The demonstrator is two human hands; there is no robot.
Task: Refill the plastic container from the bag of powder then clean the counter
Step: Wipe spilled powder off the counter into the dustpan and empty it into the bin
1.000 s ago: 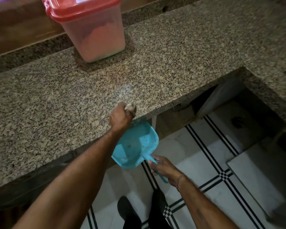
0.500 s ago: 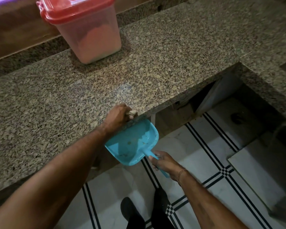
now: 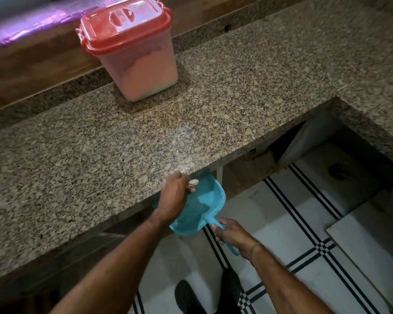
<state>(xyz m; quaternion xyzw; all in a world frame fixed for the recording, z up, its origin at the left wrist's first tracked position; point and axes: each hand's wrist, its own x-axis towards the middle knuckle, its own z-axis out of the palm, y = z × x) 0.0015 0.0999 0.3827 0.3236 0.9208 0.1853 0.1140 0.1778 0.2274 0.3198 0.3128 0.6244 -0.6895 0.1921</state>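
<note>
Left hand [image 3: 175, 198]: closed round a small pale wad [image 3: 193, 182], probably a cloth, at the front edge of the counter [image 3: 100, 166].
Right hand [image 3: 234, 234]: gripped the handle of the blue dustpan [image 3: 204, 205], holding the pan just under that edge, below my left hand.
Container [image 3: 136, 62]: stood on the counter well beyond my left hand, against the back ledge, with its red lid on and pink powder inside.
Bag: not in view.
Stage, as judged: refilling was done and wiping was underway.
Risk one: if the pan's lip sat away from the stone, sweepings would drop past it onto the tiled floor [image 3: 281, 223] by my shoes.
Risk two: tilting the handle down would spill the pan's contents.
Risk three: a faint pale patch [image 3: 182, 132] ahead of my left hand might be missed.
Edges: the counter turned a corner well to the right of my right hand.
Room: bare stone lay to both sides of my left hand, and there was open floor beneath my right.
</note>
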